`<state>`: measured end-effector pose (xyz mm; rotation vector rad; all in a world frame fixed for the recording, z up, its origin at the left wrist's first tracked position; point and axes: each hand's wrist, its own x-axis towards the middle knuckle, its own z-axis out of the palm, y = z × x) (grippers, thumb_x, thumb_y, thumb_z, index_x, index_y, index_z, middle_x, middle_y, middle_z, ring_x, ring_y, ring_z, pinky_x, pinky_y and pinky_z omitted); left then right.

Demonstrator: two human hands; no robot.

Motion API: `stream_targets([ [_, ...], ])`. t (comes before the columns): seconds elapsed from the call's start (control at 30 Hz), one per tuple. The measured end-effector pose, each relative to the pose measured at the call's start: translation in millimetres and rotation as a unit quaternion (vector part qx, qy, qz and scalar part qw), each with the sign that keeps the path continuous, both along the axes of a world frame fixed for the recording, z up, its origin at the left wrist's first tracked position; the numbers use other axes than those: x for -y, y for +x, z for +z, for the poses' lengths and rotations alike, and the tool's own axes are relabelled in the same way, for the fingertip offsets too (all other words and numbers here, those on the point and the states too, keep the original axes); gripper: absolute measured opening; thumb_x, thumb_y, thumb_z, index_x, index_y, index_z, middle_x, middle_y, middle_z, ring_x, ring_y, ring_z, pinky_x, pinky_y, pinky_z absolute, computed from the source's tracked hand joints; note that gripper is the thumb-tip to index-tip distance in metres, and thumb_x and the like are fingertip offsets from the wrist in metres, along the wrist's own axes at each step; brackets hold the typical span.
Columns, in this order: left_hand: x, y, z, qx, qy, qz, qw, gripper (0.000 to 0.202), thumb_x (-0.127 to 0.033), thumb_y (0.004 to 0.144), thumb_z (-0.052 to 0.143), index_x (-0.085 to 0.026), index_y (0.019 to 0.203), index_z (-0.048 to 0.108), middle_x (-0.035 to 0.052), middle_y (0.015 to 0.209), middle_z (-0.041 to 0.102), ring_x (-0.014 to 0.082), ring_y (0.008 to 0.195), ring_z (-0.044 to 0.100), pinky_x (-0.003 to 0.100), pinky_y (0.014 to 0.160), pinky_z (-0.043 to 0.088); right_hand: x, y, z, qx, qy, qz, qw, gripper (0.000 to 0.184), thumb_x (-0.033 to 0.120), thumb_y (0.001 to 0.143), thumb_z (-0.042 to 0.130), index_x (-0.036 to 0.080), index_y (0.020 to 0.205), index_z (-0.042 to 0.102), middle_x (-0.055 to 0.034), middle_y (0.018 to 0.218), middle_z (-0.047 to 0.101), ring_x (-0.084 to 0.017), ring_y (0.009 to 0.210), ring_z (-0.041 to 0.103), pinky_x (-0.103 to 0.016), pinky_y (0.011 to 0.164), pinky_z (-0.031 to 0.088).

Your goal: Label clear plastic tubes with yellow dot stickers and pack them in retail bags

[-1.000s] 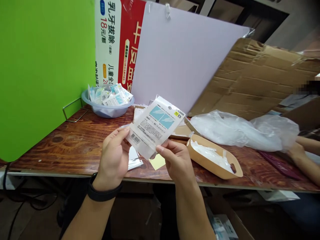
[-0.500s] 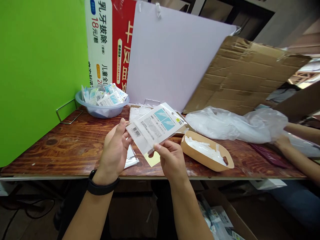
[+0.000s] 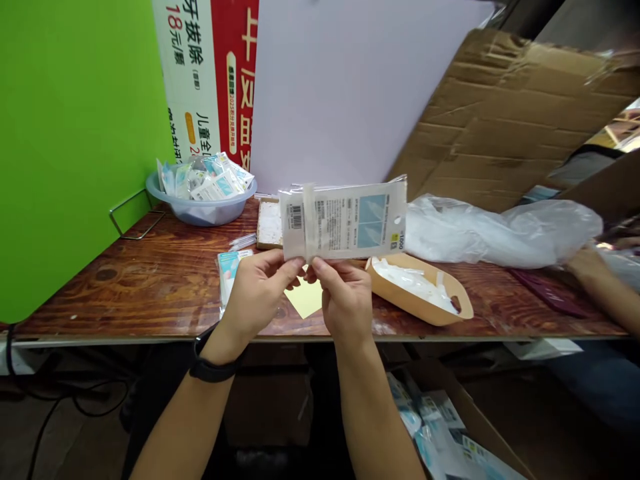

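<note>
Between my hands is a clear plastic packet (image 3: 340, 223) with a white printed card inside, its barcode side facing me and its length lying sideways. My left hand (image 3: 260, 283) pinches the lower left edge between thumb and fingers. Close beside it, my right hand (image 3: 345, 297) pinches the same edge, thumb in front. A whitish strip runs across the packet near the barcode. Beneath my hands, a yellow paper square (image 3: 304, 300) lies on the wooden table (image 3: 125, 287). More flat packets (image 3: 227, 270) lie left of my left hand, partly covered by it.
A blue basin (image 3: 200, 210) full of packets stands back left. Behind the held packet is a shallow box (image 3: 270, 223) of white pieces. At right are a tan tray (image 3: 420, 303), a plastic bag (image 3: 500, 230) and another person's arm (image 3: 600, 280). An open carton (image 3: 480, 427) with packets sits below.
The packet has turned from slanted to level and risen slightly. My left hand has moved right, from the packet's left corner to its lower edge beside my right hand.
</note>
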<state>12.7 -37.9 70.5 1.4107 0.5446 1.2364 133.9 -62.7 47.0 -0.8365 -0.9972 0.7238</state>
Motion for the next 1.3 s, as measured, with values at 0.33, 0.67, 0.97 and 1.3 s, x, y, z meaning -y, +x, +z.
stream_targets([
  [0.33, -9.9, 1.1, -6.3, -0.004, 0.019, 0.118, 0.993, 0.022, -0.025, 0.078, 0.065, -0.016, 0.059, 0.063, 0.0001, 0.057, 0.059, 0.0113, 0.055, 0.052, 0.023, 0.054, 0.041, 2.4, -4.8, 3.4, 0.067, -0.016, -0.103, 0.992, 0.018, 0.035, 0.079, 0.070, 0.017, 0.078, 0.069, 0.0003, 0.067, 0.065, -0.011, 0.061, 0.060, -0.025, 0.060, 0.051],
  [0.67, -10.3, 1.9, -5.8, -0.002, 0.024, 0.100, 0.995, 0.015, -0.023, 0.077, 0.064, -0.016, 0.064, 0.068, 0.0010, 0.060, 0.060, 0.0132, 0.059, 0.053, 0.024, 0.056, 0.041, 1.4, -4.3, 3.3, 0.060, -0.011, -0.024, 0.998, 0.012, 0.031, 0.078, 0.070, 0.020, 0.082, 0.070, -0.0002, 0.074, 0.067, -0.012, 0.066, 0.062, -0.026, 0.066, 0.053],
  [0.97, -9.4, 0.8, -6.4, 0.011, 0.048, 0.092, 0.995, 0.016, -0.028, 0.079, 0.068, -0.018, 0.066, 0.070, 0.0008, 0.066, 0.061, 0.0131, 0.062, 0.050, 0.025, 0.060, 0.040, 0.4, -5.1, 10.3, -0.101, -0.081, 0.137, 0.982, 0.013, 0.030, 0.069, 0.074, 0.021, 0.077, 0.069, 0.0005, 0.072, 0.065, -0.011, 0.064, 0.059, -0.025, 0.063, 0.055],
  [1.3, -10.1, -1.3, -8.5, -0.039, 0.106, 0.098, 0.989, 0.021, -0.025, 0.084, 0.061, -0.019, 0.066, 0.068, 0.0007, 0.066, 0.057, 0.0135, 0.063, 0.048, 0.026, 0.060, 0.037, -6.3, 3.7, 9.2, -0.194, -0.170, 0.256, 0.932, 0.016, 0.030, 0.066, 0.076, 0.019, 0.075, 0.068, 0.0023, 0.069, 0.064, -0.007, 0.055, 0.053, -0.020, 0.058, 0.055],
])
